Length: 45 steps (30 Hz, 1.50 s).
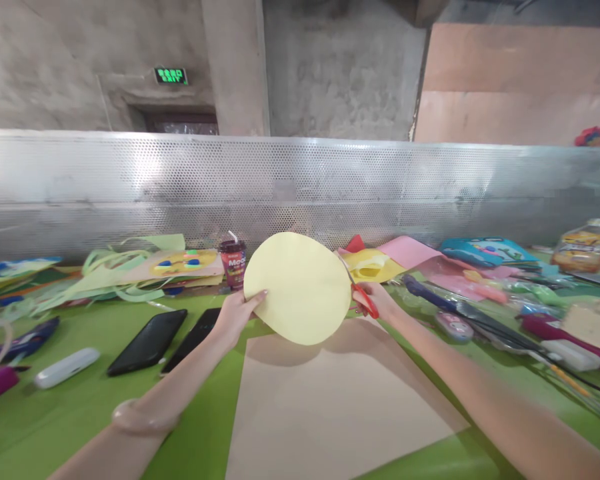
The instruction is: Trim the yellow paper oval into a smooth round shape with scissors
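A rounded piece of pale yellow paper (pixel 297 287) is held up in front of me, its outline slightly uneven. My left hand (pixel 239 312) pinches its left edge, thumb on the near face. At the right edge, my right hand (pixel 375 300) is closed on red-handled scissors (pixel 367 300). The blades are mostly hidden behind the paper's right side, so I cannot tell whether they touch it. Below the yellow piece, a large beige sheet (pixel 325 407) lies flat on the green table (pixel 200 427).
Two black phones (pixel 147 341) and a white case (pixel 67 367) lie left. Behind stand a purple drink cup (pixel 233 263), green paper strips (pixel 110 267) and yellow paper (pixel 373 265). A dark cable bundle (pixel 460 310), a bottle (pixel 585 247) and craft supplies crowd the right. A perforated metal barrier (pixel 290 187) runs behind.
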Each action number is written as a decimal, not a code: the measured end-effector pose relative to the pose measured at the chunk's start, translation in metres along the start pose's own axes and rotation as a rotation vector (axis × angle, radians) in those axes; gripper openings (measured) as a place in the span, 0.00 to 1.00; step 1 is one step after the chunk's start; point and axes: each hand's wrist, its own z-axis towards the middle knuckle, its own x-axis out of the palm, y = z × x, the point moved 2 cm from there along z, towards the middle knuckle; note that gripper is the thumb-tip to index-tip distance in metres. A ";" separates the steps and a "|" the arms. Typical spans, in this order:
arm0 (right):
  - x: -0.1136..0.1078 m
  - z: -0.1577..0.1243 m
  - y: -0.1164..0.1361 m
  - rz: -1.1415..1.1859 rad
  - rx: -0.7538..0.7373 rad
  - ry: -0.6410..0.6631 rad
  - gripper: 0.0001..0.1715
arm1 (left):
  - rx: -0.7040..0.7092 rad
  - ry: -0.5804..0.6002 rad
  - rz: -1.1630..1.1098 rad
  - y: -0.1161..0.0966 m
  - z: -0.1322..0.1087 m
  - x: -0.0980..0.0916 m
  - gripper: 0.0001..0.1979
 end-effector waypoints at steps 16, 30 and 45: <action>-0.001 0.004 -0.009 -0.035 0.043 -0.026 0.11 | -0.003 -0.003 0.010 0.001 0.001 -0.001 0.08; -0.001 0.004 -0.009 -0.030 0.042 -0.032 0.12 | 0.004 -0.006 0.020 0.003 0.003 -0.002 0.10; -0.005 0.005 -0.011 0.069 0.008 -0.022 0.09 | -0.018 -0.036 0.042 -0.002 0.000 0.000 0.07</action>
